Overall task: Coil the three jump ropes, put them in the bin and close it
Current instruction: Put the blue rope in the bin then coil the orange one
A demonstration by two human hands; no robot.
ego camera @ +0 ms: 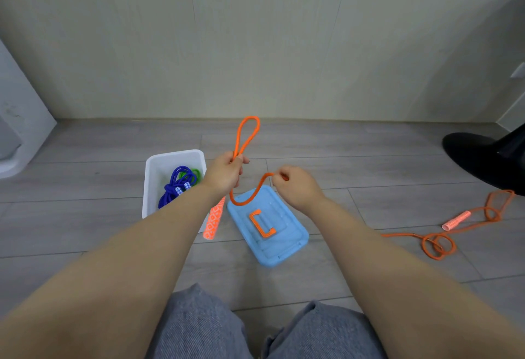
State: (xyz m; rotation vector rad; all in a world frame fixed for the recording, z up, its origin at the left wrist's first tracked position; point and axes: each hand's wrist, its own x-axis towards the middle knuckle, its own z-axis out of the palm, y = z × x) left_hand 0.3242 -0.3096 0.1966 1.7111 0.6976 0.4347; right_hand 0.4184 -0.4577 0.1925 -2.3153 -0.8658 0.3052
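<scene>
Overhead, orange rope (247,134) loop above left hand (225,172) fingers (240,159).

One head-worn wide-angle view looks forward and steeply down from above the person's own knees, which fill the bottom edge of the frame. Both forearms run up from the lower corners to the left hand (227,172) and right hand (295,188) near the centre, close to the lens. The floor (355,165) fills the middle band, and the wall (255,40) the upper half, its lines bowed by the lens.
</scene>
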